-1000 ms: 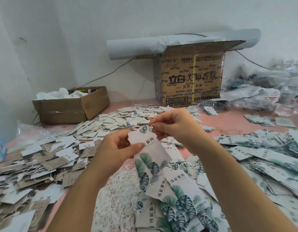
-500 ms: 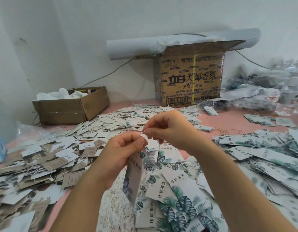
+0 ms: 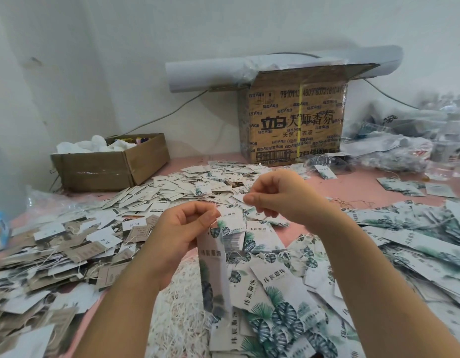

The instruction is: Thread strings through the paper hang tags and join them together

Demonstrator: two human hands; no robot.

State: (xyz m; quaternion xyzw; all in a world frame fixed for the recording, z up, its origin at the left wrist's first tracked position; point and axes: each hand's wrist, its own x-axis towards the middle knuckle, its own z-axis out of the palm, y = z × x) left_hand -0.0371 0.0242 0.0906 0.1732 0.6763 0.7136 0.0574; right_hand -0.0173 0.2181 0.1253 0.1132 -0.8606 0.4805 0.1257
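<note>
Over a pink bench [image 3: 352, 188], the left hand [image 3: 180, 233] pinches the top of a leaf-print hang tag [image 3: 212, 267], which hangs nearly edge-on. The right hand [image 3: 283, 195], held slightly higher and just to the right, pinches a fine white string [image 3: 215, 211] between thumb and forefinger. The string is only plainly visible at the left fingertips. Below the hands lie a heap of loose white strings [image 3: 182, 313] and a spread of leaf-print tags [image 3: 283, 301]. Brown and white tags [image 3: 69, 251] are piled to the left. At the back stand a low open cardboard box [image 3: 112, 169], a tall printed carton [image 3: 293, 120] and a paper roll [image 3: 205, 73].
</note>
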